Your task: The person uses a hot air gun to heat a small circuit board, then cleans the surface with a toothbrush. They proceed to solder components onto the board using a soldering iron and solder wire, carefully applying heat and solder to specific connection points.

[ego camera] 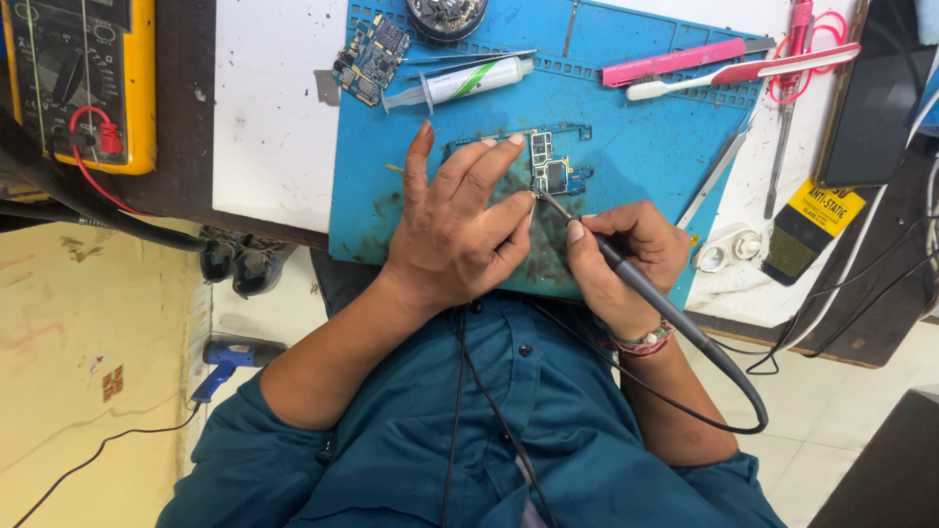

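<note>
Left hand (460, 220) lies flat, fingers spread, pressing the circuit board (553, 171) onto the blue mat (636, 147). Right hand (626, 254) grips the soldering iron (626, 274), fingers closed, tip on the board

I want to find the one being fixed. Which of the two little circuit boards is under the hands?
The circuit board in the middle of the mat, where the left hand rests and the right hand points its tool. The other board lies untouched at the mat's top corner.
</note>
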